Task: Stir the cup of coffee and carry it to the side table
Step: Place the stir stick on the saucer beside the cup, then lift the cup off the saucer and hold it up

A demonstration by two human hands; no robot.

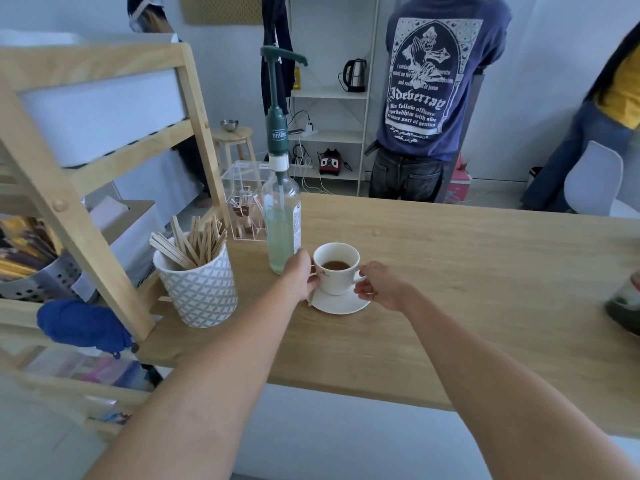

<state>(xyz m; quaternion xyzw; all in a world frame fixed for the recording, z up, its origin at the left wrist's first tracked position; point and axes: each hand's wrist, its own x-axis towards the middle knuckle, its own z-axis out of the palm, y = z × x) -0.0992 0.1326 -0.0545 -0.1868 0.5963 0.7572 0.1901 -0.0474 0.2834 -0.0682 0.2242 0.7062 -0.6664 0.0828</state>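
Observation:
A white cup with dark coffee in it stands on a white saucer on the wooden table. My left hand grips the saucer's left rim, fingers against the cup. The end of a thin wooden stirrer pokes out under that hand, on the saucer's edge. My right hand pinches the saucer's right rim, its thumb by the cup's handle. The saucer looks flat on the table.
A patterned jar of wooden stirrers, a pump bottle and a clear acrylic box stand left of and behind the cup. A wooden shelf frame rises at left. A person in a blue shirt stands beyond the table.

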